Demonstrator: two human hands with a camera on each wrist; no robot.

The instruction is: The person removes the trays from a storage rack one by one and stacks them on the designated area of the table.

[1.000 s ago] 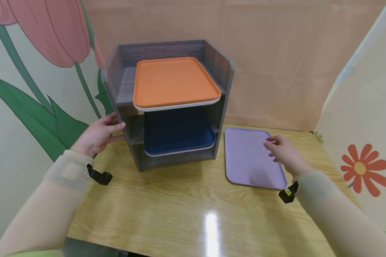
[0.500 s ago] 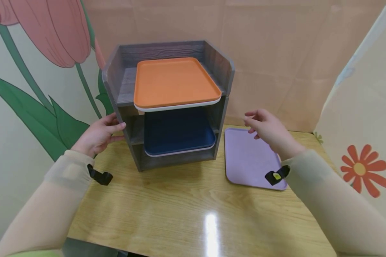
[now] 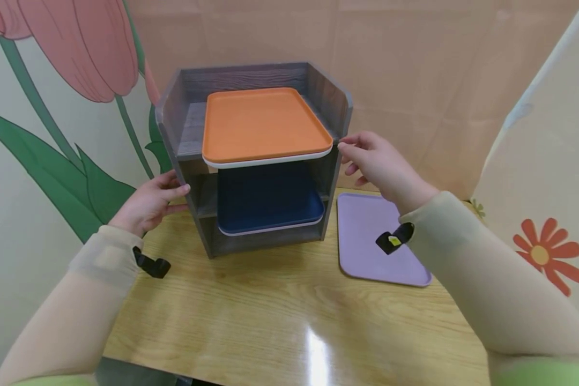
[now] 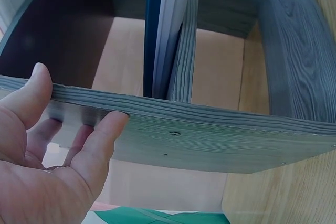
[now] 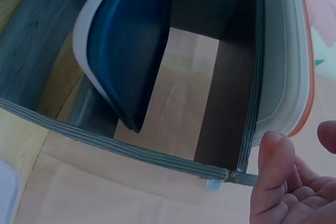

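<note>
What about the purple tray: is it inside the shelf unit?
No, the purple tray lies on the table beside the shelf unit.

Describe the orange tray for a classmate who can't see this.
Find the gray wooden shelf on the table. On its top level, the orange tray lies over a white one. Its color sets it apart from the navy tray and lilac tray.

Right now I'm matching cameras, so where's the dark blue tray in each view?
Head: dark blue tray near centre, below orange tray.
Left wrist: dark blue tray, top, just left of centre, edge-on.
Right wrist: dark blue tray, upper part, left of centre.
Shared landmark: grey wooden rack.
</note>
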